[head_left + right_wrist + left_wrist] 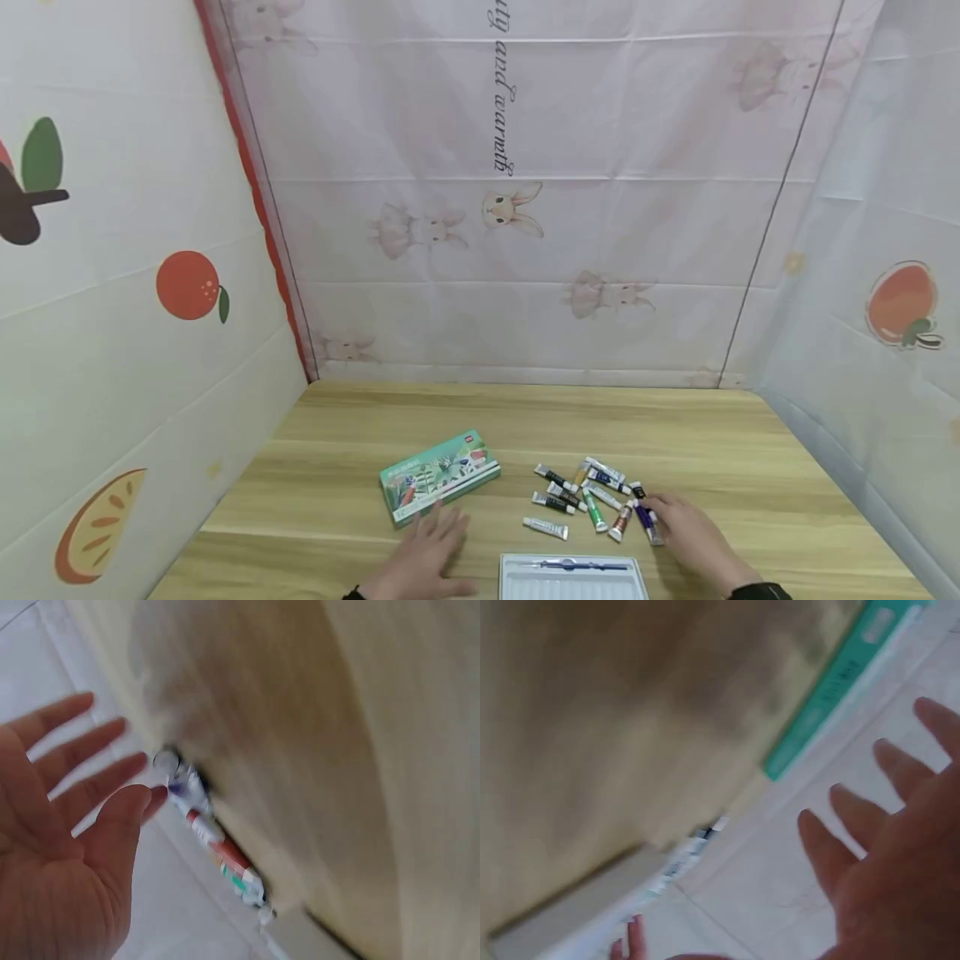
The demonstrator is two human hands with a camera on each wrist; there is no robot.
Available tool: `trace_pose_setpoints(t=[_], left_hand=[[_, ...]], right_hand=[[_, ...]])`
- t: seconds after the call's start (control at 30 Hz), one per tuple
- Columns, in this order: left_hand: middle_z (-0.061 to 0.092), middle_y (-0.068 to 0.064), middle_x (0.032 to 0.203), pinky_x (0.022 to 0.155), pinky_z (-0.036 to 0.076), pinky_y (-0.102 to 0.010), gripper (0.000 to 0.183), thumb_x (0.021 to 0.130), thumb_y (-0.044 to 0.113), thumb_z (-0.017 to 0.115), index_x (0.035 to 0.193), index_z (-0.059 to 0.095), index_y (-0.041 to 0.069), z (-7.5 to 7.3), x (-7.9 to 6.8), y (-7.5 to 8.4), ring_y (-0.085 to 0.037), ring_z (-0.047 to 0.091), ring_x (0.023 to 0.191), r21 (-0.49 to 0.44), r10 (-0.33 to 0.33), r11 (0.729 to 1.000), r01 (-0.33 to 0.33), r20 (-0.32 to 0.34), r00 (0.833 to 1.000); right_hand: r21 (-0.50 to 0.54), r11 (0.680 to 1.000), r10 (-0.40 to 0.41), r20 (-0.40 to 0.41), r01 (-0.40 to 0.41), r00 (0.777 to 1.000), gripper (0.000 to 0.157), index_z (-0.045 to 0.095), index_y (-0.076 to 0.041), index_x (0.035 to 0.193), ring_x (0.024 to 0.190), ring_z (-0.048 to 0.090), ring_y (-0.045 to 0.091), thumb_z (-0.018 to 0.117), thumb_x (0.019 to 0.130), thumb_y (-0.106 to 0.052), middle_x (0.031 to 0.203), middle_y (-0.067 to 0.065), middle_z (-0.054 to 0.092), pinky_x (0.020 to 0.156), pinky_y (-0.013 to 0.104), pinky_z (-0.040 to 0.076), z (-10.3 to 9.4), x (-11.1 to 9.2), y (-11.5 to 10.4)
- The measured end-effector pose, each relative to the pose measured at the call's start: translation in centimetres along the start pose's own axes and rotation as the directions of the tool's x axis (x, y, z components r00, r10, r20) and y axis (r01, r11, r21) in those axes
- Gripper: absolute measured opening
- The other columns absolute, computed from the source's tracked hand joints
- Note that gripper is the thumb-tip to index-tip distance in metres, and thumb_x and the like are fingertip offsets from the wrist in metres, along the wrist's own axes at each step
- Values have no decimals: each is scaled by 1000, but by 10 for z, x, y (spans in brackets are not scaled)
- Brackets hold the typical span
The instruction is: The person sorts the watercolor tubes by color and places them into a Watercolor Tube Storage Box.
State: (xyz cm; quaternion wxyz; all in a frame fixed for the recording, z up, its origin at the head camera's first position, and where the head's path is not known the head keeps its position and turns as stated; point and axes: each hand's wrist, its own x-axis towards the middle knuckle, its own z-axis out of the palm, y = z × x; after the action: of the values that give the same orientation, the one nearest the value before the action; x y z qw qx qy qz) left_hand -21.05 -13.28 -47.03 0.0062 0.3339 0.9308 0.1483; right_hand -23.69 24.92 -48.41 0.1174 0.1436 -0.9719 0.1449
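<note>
i see the wood-grain table [750, 467], then the pale tray [570, 588] cut off by the frame's bottom edge, and the green box [438, 473] angled beyond its left. the left hand [423, 554] is splayed near the box, grasping nothing; the right hand [692, 533] is loose, also unladen. a brush [573, 566] lies in the tray. paint tubes [594, 510] lie scattered beyond it, the purple tube [645, 523] just beside my right fingertips.

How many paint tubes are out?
12 visible: pale tube beyond the tray; three dark tubes left; three tubes at back; silver tube, green tube central; red-brown, purple and black tubes by the right hand. Others may be hidden.
</note>
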Motion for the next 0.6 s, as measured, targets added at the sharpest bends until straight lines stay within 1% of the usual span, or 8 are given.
trace_pose_setpoints(t=[0.1,0.23,0.3,0.43,0.53,0.6], left_hand=[[19,-16,131,84,14,-57,80,73,58,42,129,24,4,9,2,4,-40,12,115,-23,68,998,-67,79,995],[18,-9,133,85,20,-53,79,73,62,33,131,21,10,17,8,12,-35,15,117,-41,107,994,-101,179,978],[17,-6,134,86,21,-51,75,75,61,31,131,20,13,19,11,16,-32,16,117,-74,105,993,-90,220,970],[17,-1,134,87,22,-48,73,74,62,31,131,19,18,22,16,21,-28,19,117,-123,73,992,-40,279,957],[16,3,134,87,23,-47,73,74,62,31,132,18,21,24,18,22,-27,19,118,-154,53,988,-5,308,950],[17,5,134,87,22,-47,73,73,62,33,132,17,21,25,18,22,-27,19,118,-169,58,986,-5,312,948]], right_hand=[[27,999,21,42,-23,999,30,59,-7,96,88,50,28,58,68,3,98,10,53,70,41,40,2,4,3],[33,999,42,36,-43,998,33,61,-8,92,78,53,21,59,62,6,91,5,54,64,37,43,3,4,7],[29,999,41,21,-42,999,30,62,-9,90,74,53,18,60,64,4,87,1,54,63,34,43,3,3,8],[17,999,30,28,-30,999,23,62,-11,87,69,52,13,61,67,1,81,-4,52,61,30,44,1,2,7],[-7,1000,-9,18,9,1000,22,63,-12,84,67,51,11,62,65,0,77,-7,50,59,27,43,1,1,7],[-41,997,-66,-17,65,998,22,63,-13,81,65,50,9,64,63,-1,75,-8,48,56,25,42,2,-1,9]])
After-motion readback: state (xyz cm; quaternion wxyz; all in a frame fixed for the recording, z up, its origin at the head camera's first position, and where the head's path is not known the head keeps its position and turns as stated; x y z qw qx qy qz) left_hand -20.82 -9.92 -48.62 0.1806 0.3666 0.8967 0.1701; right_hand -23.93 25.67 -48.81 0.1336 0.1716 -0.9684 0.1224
